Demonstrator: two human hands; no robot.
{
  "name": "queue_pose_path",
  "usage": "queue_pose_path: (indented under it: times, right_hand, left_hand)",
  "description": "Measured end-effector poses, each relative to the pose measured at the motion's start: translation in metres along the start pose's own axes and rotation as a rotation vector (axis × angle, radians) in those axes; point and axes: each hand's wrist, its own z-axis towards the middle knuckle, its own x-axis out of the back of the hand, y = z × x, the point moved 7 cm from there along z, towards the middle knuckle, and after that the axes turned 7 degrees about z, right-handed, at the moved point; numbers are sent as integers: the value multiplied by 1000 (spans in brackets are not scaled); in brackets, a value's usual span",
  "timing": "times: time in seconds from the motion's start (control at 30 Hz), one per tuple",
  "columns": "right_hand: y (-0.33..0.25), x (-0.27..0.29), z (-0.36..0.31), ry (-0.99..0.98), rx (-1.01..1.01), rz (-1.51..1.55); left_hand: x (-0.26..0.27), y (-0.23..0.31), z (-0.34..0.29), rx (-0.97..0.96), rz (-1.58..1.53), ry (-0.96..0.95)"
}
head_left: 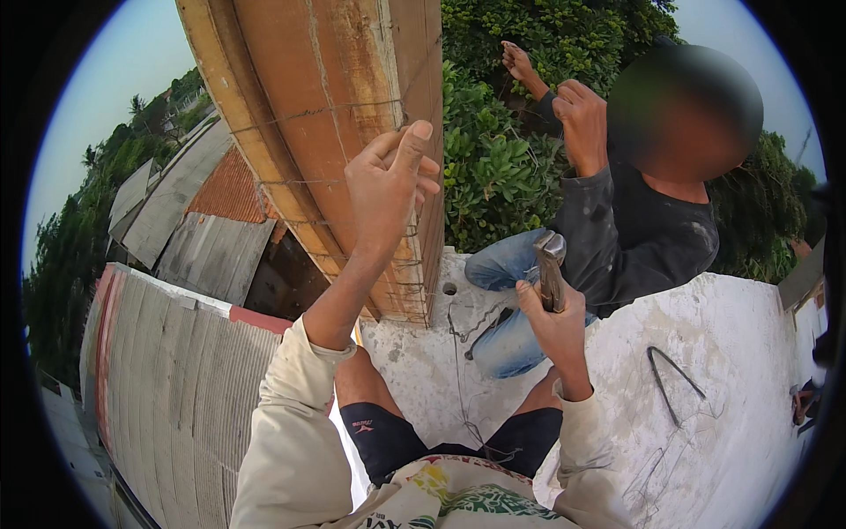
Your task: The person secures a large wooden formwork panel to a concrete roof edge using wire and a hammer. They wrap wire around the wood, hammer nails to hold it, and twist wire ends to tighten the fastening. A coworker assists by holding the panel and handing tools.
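Observation:
My left hand (388,185) is raised in front of a tall wooden column form (352,62), beside its near corner. The thumb stands out and the fingers are loosely bent and apart, with nothing visible in them. Thin tie wire (317,112) wraps around the boards in several bands. My right hand (560,331) is closed around a hammer (551,264), held upright with its metal head uppermost, in front of a co-worker's bent arm. How far it stands from that sleeve I cannot tell.
A co-worker (652,229) in a dark top and jeans sits close on the right, both hands raised. Loose wire (458,353) and a bent dark rod (665,388) lie on the pale concrete (740,353). Roofs (176,353) lie below at left; leafy trees (493,132) stand behind.

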Motion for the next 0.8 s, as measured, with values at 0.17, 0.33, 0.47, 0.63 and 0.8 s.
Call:
queue_pose_path:
  times: [0.17,0.33,0.47,0.63,0.8]
  right_hand:
    - [14,5,-13,7,-9,9]
    - [27,9,-21,15,-51,21]
    - [29,12,-26,27,-58,50]
    - [36,20,-33,30,-84,81]
    - [44,27,-36,38,-84,67]
  left_hand:
    - [-17,5,10,11,-139,115]
    - [-11,-2,16,-91,-266,69]
    - [3,-4,22,-144,-185,54]
    - [23,11,32,-351,96,52]
    - [32,20,42,-484,186,-29]
